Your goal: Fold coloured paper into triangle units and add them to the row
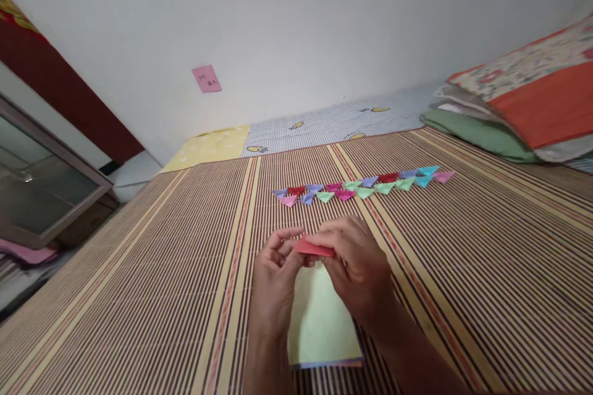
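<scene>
Two bare hands fold a small piece of red paper [315, 248] above a striped mat [162, 271]. The left hand [277, 270] pinches the left end of the red paper between the thumb and curled fingers, its index finger extending along the far side. The right hand [359, 262] grips the right end, thumb below and index finger across the top, its fingers bent and nearly closed. The red paper, folded to a roughly triangular form, lies between the fingertips, over the far end of a stack of paper [327, 321] whose top sheet is pale green. Beyond the hands, two rows of folded paper triangles [344, 195] in pink, violet, green, red and blue run from left to right, tips pointing to the near side. At the far edge lies a patterned sheet [315, 126]; at far right, a pile of folded bedding [542, 99]. A pink note [207, 79] is on the white wall [324, 24], left of centre.
</scene>
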### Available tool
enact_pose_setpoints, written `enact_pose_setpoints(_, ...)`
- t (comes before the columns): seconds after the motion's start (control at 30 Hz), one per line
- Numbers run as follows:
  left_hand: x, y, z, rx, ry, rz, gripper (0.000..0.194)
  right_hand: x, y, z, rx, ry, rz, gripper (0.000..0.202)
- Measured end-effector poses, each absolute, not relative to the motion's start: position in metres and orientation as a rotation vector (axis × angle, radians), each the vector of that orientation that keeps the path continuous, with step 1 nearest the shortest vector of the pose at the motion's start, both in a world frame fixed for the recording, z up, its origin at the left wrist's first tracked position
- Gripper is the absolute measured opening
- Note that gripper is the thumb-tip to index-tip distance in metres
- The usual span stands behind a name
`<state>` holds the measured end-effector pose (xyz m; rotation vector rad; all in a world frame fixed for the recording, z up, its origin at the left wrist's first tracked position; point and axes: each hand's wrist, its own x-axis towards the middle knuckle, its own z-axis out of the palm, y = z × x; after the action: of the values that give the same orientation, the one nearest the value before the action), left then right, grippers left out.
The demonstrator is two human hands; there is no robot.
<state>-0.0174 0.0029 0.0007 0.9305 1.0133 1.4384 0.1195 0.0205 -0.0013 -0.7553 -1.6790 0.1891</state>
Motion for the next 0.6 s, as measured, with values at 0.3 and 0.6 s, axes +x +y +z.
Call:
enact_pose_setpoints(0.3,-0.021,0.001,0.01,0.642,0.927,1.498,0.028,0.112,0.018,-0.01,-0.813,-1.866,-0.073,0.016)
enact_pose_setpoints(0.6,-0.03,0.006,0.003,0.637,1.049,1.623,0.027,0.116,0.023,-0.01,-0.745,-1.774,0.356,0.027)
